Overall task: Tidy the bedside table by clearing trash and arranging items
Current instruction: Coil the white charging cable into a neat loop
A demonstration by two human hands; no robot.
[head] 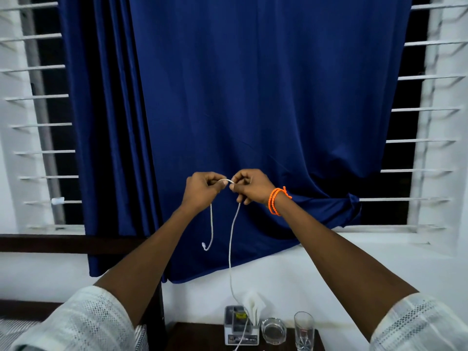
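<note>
White cable [231, 244] pinched up high by my left hand [201, 192] and right hand [249, 190], its bottom end cut off from me.

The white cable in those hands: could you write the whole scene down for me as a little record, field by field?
cable: white cable, pinched at the top by both hands, short end hanging free, long end running down to the table
left hand: left hand pinches the cable
right hand: right hand pinches the cable; orange bracelet on the wrist
table: dark bedside table
on the table: tissue holder, glass ashtray, tall drinking glass
behind: blue curtain over a barred window
</note>
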